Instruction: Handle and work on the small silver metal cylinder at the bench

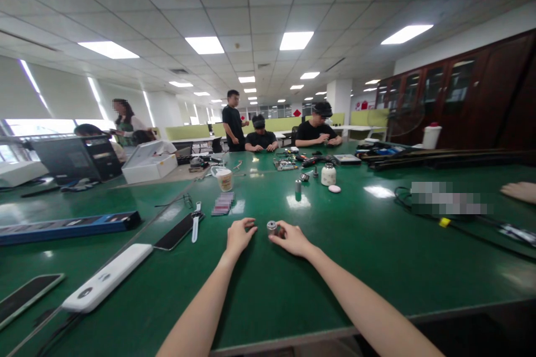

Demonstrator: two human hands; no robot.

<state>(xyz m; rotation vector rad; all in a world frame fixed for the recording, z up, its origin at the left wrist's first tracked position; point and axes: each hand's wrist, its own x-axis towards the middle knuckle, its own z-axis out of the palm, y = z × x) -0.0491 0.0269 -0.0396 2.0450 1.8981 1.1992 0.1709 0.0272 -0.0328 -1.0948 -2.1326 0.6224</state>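
Observation:
My right hand (293, 239) has its thumb and fingers around a small silver metal cylinder (272, 226), which has a round recess in its top face. The cylinder stands upright at the table surface. To its left, my left hand (240, 235) rests on the green table with fingers bent and apart, holding nothing. Beyond my hands stands another metal cylinder (298, 189), upright. Farther back are a small dark metal part (304, 177) and a white jar (329, 174) with its pale lid (334, 189) lying beside it.
Left of my hands lie a watch (195, 223), a dark phone (178, 232), a white power strip (109, 279) and a paper cup (225, 179). Cables (450, 223) lie at the right, near another person's hand (519, 191). Circuit boards (286, 163) and co-workers are at the far side.

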